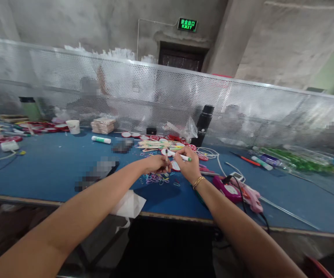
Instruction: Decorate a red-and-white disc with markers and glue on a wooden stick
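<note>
My left hand (157, 164) is closed around a short wooden stick (166, 157) with a dark upper end, held upright over the table. Just to its right, my right hand (190, 164) grips a white marker pen (183, 157) with a green end pointing right. The marker's left end comes close to the stick; I cannot tell whether they touch. Red-rimmed white discs (175, 165) lie under and between both hands. Behind them is a pile of pale wooden sticks (152, 144). Small pastel wire loops (154, 178) are scattered in front of my left hand.
On the blue table (53, 162) lie a blurred dark flat object (97, 173), a glue stick (101, 139) and a white cup (73, 126). A black bottle (204, 125) stands behind my right hand. A magenta device (227, 190) and pink glue gun (249, 197) with cables lie right.
</note>
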`<state>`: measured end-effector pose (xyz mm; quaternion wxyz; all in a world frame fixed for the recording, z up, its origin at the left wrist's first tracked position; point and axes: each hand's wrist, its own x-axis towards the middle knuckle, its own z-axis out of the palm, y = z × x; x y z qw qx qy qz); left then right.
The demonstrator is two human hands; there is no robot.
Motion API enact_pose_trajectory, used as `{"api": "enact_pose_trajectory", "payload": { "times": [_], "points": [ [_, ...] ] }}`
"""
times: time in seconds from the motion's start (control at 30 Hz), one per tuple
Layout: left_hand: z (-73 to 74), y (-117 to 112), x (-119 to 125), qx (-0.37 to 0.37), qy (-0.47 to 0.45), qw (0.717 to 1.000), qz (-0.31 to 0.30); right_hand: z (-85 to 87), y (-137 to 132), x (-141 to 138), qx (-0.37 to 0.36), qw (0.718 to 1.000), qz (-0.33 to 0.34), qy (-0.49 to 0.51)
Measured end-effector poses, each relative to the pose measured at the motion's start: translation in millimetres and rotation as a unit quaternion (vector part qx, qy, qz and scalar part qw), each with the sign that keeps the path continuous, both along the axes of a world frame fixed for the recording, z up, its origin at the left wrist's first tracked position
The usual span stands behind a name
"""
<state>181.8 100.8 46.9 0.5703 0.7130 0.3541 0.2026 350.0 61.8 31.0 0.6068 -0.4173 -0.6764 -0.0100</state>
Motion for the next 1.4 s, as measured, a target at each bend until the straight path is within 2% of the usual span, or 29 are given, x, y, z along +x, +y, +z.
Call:
{"api": "enact_pose_trajectory", "payload": {
  "times": [0.6, 0.83, 1.17, 1.4],
  "points": [
    [3.1, -4.2, 0.2, 0.001, -0.004, 1.0, -0.002, -1.3, -0.3, -1.3, -0.011, 1.0, 0.027, -0.007],
    [3.0, -3.4, 0.2, -0.019, -0.013, 1.0, 0.009, 0.0, -0.7, -0.6, -0.011, 1.0, 0.009, -0.011],
    [4.2, -4.9, -0.1, -0.012, -0.009, 1.0, 0.015, -0.3, -0.6, -0.4, -0.001, 1.0, 0.016, -0.013],
    [2.5, -2.2, -0.7, -0.006, -0.015, 1.0, 0.004, 0.5, -1.2, -0.1, 0.007, 1.0, -0.002, -0.003]
  ]
}}
